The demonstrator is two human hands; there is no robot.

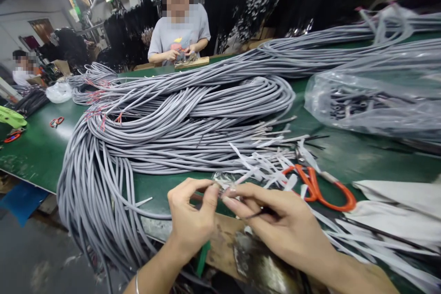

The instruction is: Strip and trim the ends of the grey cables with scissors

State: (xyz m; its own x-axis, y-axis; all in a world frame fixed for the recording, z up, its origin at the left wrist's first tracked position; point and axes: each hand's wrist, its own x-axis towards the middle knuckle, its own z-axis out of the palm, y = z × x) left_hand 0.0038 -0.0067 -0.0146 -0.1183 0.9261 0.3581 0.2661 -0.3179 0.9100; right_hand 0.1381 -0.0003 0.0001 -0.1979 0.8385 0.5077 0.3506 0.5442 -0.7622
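Observation:
My left hand (191, 213) and my right hand (275, 223) meet at the table's front edge, fingertips pinched together on the stripped end of a grey cable (220, 189). A thin dark wire runs under my right fingers. A large bundle of grey cables (186, 119) lies just beyond and drapes over the table's left front edge. White paper strips (262, 165) lie scattered to the right of the cable end. Orange-handled scissors (320, 190) rest on the green table (34, 142) right of my hands.
A clear plastic bag (372, 96) of dark parts sits at the right. Across the table a person in a grey shirt (179, 32) works at a wooden block. Another person (22, 69) sits far left. Small red scissors (56, 121) lie at the left.

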